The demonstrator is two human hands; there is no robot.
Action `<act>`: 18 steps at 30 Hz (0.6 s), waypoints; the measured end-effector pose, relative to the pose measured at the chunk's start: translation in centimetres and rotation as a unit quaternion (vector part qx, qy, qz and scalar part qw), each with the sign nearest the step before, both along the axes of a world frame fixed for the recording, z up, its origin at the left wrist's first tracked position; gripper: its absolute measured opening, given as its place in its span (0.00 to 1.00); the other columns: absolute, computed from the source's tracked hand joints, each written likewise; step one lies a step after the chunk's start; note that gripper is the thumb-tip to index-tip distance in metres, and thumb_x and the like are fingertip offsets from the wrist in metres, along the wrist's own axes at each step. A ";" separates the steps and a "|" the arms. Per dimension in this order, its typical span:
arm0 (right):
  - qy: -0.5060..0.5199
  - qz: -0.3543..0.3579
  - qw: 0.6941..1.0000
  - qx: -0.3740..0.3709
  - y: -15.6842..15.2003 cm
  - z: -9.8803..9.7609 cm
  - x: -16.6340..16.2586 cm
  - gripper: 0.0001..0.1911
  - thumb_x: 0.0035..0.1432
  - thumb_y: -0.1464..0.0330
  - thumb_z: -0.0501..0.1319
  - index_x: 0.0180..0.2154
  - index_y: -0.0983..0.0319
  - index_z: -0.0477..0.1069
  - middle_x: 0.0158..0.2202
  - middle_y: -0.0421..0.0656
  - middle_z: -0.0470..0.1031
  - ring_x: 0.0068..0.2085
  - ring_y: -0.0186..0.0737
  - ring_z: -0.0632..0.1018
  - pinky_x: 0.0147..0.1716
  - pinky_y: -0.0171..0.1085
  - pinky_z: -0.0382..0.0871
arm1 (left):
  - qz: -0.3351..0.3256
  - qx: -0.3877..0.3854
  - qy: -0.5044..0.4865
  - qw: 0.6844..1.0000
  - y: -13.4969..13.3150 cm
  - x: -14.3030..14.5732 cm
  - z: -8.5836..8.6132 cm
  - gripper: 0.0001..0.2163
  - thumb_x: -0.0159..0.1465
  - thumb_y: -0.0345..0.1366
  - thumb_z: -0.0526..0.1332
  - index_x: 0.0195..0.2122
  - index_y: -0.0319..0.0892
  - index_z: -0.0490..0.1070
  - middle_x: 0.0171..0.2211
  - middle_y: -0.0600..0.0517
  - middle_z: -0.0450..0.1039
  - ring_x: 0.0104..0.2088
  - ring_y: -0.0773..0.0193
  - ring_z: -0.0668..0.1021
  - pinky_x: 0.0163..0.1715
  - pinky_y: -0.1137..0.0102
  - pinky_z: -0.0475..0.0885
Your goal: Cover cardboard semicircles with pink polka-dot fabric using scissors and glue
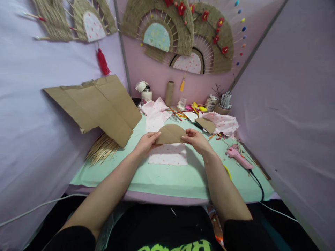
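Note:
Both hands hold a brown cardboard half-circle [170, 134] just above the mint-green table mat [167, 179]. My left hand [145, 143] pinches its left corner, and my right hand [195, 139] pinches its right corner. Directly under the half-circle lies a piece of pink dotted fabric [168, 154], flat on the mat. A second cardboard half-circle [206, 124] lies a little to the right, partly on more pink fabric [223, 123].
A large sheet of cardboard [102, 104] leans at the left over a bundle of thin wooden sticks [102, 150]. A pink glue gun [238, 157] with a black cord lies at the right. Fabric pieces, a jar, a tube and small craft bits crowd the back. Woven fans hang on the walls.

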State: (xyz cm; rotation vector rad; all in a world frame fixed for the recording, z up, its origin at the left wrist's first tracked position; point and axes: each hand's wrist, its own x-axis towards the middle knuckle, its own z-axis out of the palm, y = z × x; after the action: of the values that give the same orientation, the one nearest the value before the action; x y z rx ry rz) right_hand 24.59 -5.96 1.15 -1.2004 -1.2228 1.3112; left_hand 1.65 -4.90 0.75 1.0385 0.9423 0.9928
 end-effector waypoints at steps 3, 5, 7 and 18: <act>-0.004 0.009 1.000 -0.009 -0.2 -0.2 0.2 0.22 0.34 0.62 0.72 0.32 0.61 0.67 0.28 0.38 0.75 0.30 0.34 0.76 0.34 0.35 0.71 | -0.011 -0.012 -0.002 1.000 -0.3 0.0 0.4 0.18 0.46 0.44 0.70 0.34 0.38 0.74 0.34 0.49 0.76 0.34 0.65 0.76 0.34 0.69 0.76; -0.016 0.006 1.000 -0.020 -0.6 -0.1 0.3 0.21 0.36 0.61 0.71 0.32 0.61 0.67 0.28 0.37 0.74 0.28 0.32 0.75 0.31 0.33 0.70 | -0.022 -0.017 0.007 1.000 -0.4 -0.1 0.6 0.18 0.47 0.42 0.70 0.35 0.38 0.74 0.34 0.49 0.76 0.34 0.65 0.76 0.32 0.70 0.76; -0.043 -0.004 0.998 -0.033 -1.2 0.0 0.4 0.19 0.38 0.61 0.70 0.31 0.61 0.68 0.26 0.36 0.73 0.26 0.30 0.73 0.25 0.30 0.68 | -0.040 -0.018 0.022 0.999 -0.6 -0.5 0.6 0.19 0.47 0.42 0.70 0.38 0.39 0.74 0.33 0.50 0.76 0.33 0.65 0.77 0.32 0.69 0.75; -0.239 0.012 0.970 -0.046 -3.9 -2.7 -1.2 0.12 0.49 0.64 0.63 0.37 0.61 0.68 0.23 0.38 0.74 0.20 0.34 0.73 0.18 0.32 0.65 | -0.045 0.178 0.399 0.898 -2.3 -2.5 -1.9 0.20 0.56 0.43 0.61 0.47 0.40 0.73 0.30 0.50 0.75 0.29 0.61 0.76 0.28 0.69 0.67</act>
State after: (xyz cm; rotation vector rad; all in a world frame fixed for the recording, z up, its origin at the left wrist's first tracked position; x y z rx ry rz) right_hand 23.43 -9.90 -1.51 -1.6358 -1.5284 1.1385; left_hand -0.84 -7.16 -1.14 1.8583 1.3802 0.6559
